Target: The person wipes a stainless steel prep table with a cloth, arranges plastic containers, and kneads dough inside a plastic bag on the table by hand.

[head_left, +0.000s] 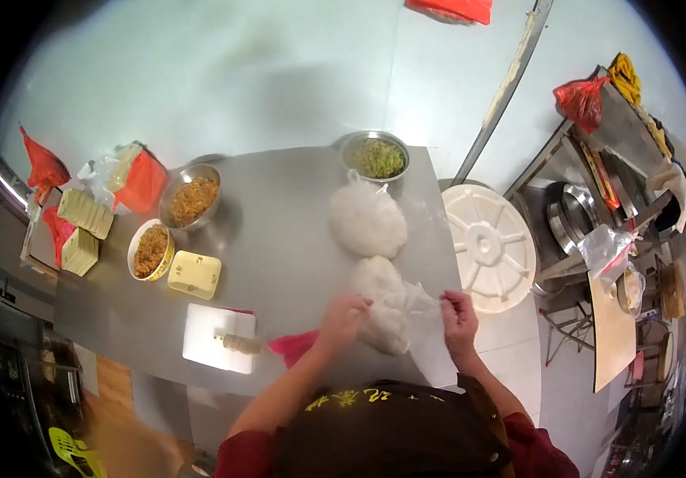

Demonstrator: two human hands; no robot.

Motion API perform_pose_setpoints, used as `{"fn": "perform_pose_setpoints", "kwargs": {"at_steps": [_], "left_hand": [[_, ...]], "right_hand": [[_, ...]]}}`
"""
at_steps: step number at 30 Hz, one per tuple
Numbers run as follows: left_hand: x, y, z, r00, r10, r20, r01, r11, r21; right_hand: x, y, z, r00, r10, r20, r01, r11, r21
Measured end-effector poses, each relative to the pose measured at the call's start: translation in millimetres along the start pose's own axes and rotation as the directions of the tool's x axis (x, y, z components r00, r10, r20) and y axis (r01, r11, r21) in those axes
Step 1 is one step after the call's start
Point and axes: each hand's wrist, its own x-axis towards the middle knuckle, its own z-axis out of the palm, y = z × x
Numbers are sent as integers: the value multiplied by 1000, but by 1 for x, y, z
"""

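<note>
Near the front edge of the grey table (295,231) lies a clear plastic bag (386,307) filled with a pale, dough-like mass. My right hand (459,323) pinches the loose, stretched-out end of this bag on its right side. At the bag's left side is my left hand (347,319), its fingers closed on the plastic. A second plastic bag (368,221), rounded and full of a similar pale mass, sits just behind the first, its top gathered. What exactly the bags contain cannot be made out.
Behind the bags stands a metal bowl of chopped greens (379,159). To the left are a metal bowl (191,197) and a white bowl (150,250) of brownish filling, a yellow tray (195,275) and a white board (219,338). A round white lid (490,247) is beyond the right edge.
</note>
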Motion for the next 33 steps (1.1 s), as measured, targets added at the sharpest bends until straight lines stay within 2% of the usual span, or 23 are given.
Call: {"fn": "perform_pose_setpoints", "kwargs": {"at_steps": [1,2,7,8,9,10,11,12,13,15,16,18,19,21,22,24,26,27,29,30,31,32,33], "left_hand": [[-3,4,0,1000,-6,5,6,1000,-4],[-4,8,-1,1000,8,13,-8,1000,-21],[-9,2,-24,998,-44,52,42,998,36],[-10,1,-35,988,-26,152,-5,981,195],[-16,0,-41,967,-35,252,-56,938,343],[-21,-1,-41,968,-46,245,-42,938,343],[-26,-2,-42,921,-157,356,-49,860,508],[-29,-2,-42,854,-280,438,-86,755,650],[-31,-3,-40,856,-281,434,-83,755,651],[-32,3,-31,885,-211,414,-156,705,692],[-29,9,-26,885,-211,416,-156,706,691],[-23,21,-18,983,44,177,-128,856,501],[-21,20,-14,984,43,175,-127,855,503],[-16,17,-18,985,170,13,-162,911,380],[-17,18,-24,985,170,-4,-154,905,397],[-17,24,-31,993,63,-95,-39,970,240],[-38,-1,-33,983,-107,-153,144,955,260],[-39,-1,-40,986,-89,-138,122,960,253],[-55,9,-57,852,-512,-110,524,835,169],[-63,9,-58,839,-528,-134,544,823,165],[-72,8,-59,954,-258,-153,299,870,392],[-80,4,-62,995,21,-99,43,794,606],[-102,-38,-58,993,34,-113,60,679,732]], "right_hand": [[-2,-13,5,982,-113,149,114,994,0],[2,-42,11,902,-252,350,313,941,-130],[-5,-45,49,769,-249,589,561,704,-435],[-7,-41,48,511,-36,859,657,661,-363],[-17,-31,45,162,202,966,720,646,-255],[-36,-5,38,185,200,962,450,853,-264],[-54,22,32,208,198,958,131,965,-228],[-53,2,26,196,118,973,148,978,-148],[-49,-8,24,193,118,974,149,978,-148],[-41,-18,21,547,448,707,-299,894,-335],[-37,-11,24,739,357,571,-353,928,-121],[-19,-21,22,906,172,387,-113,979,-171],[-15,-30,19,905,171,389,-112,979,-169],[-4,-43,22,955,-100,280,158,968,-193],[-2,-40,23,948,-114,296,172,969,-175],[-5,-32,18,953,122,279,-96,990,-106],[-2,-40,14,923,239,300,-196,966,-168],[-1,-41,13,887,342,310,-306,939,-159],[-3,-44,16,822,444,357,-415,896,-160],[-6,-50,20,810,396,432,-390,915,-107],[-8,-53,27,791,341,508,-368,928,-50],[-11,-52,39,769,336,543,-367,928,-54],[-16,-51,54,747,168,643,-289,954,86]]}}
